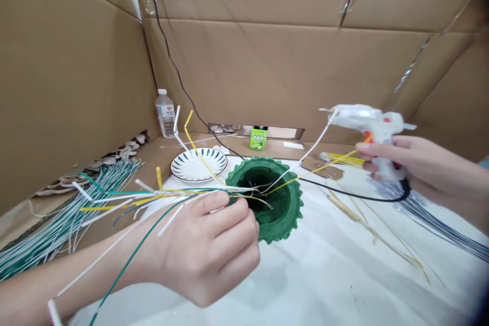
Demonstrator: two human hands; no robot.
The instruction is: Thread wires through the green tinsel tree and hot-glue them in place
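Observation:
My left hand [214,249] is closed around a bundle of thin coloured wires [168,193], white, yellow, green and blue. Several have bent tips; they fan out over my left forearm. Just behind that hand is a green pot with a jagged rim [294,214], and the bundle's other ends lie across its mouth. My right hand [397,155] grips a white glue gun [359,117], held up at the right with its nozzle pointing left. A white wire runs up to the nozzle, and a yellow one reaches the right fingers. Part of the left fingertips is hidden.
A striped plate [198,165], a water bottle [166,114] and a small green box [257,139] stand behind. Green and white wires [64,214] lie left, dark wires [443,224] right. The gun's black cord [359,197] crosses the white surface [313,275]. Cardboard walls [248,71] enclose it.

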